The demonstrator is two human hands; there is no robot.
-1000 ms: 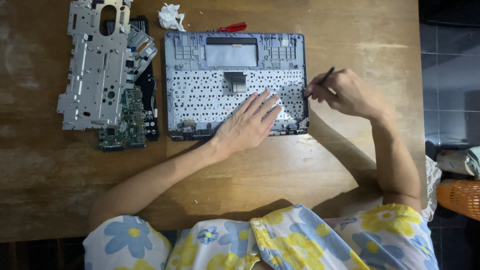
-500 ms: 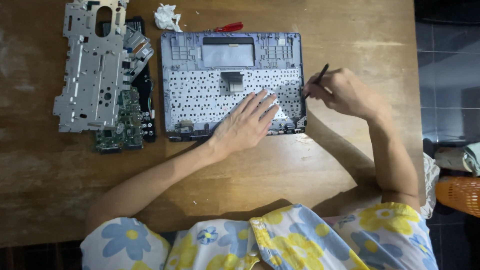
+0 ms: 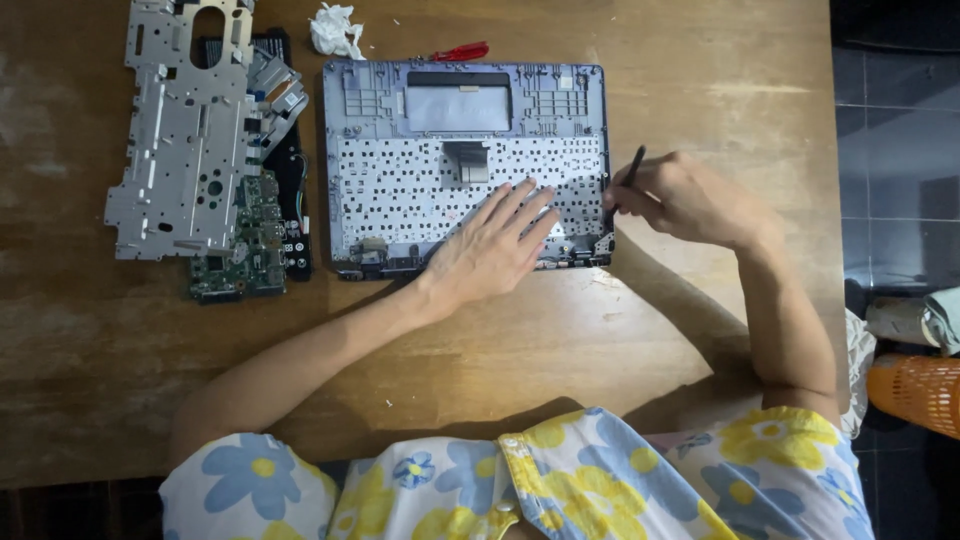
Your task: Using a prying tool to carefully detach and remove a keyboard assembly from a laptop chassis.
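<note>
While the person leans over the wooden worktop (image 3: 480,340), the scene reads as follows.

Laptop case: the grey laptop palmrest shell (image 3: 465,165), turned inner side up with its perforated keyboard backplate showing, lies flat at the middle of the worktop.
Left hand (image 3: 490,250): open and flat, fingers spread, palm pressing on the shell's lower right part; its grip is wide and holds nothing.
Right hand (image 3: 690,200): its grip is closed around a thin black tool (image 3: 628,175), held like a pen, the tip at the shell's right edge.
Left of the shell: a silver metal frame plate (image 3: 185,140) lies over a green circuit board (image 3: 245,245) and a black panel.
Far edge: a crumpled white tissue (image 3: 335,30) and a red-handled screwdriver (image 3: 460,52) lie just beyond the shell.
Floor, right: an orange basket (image 3: 915,390).
</note>
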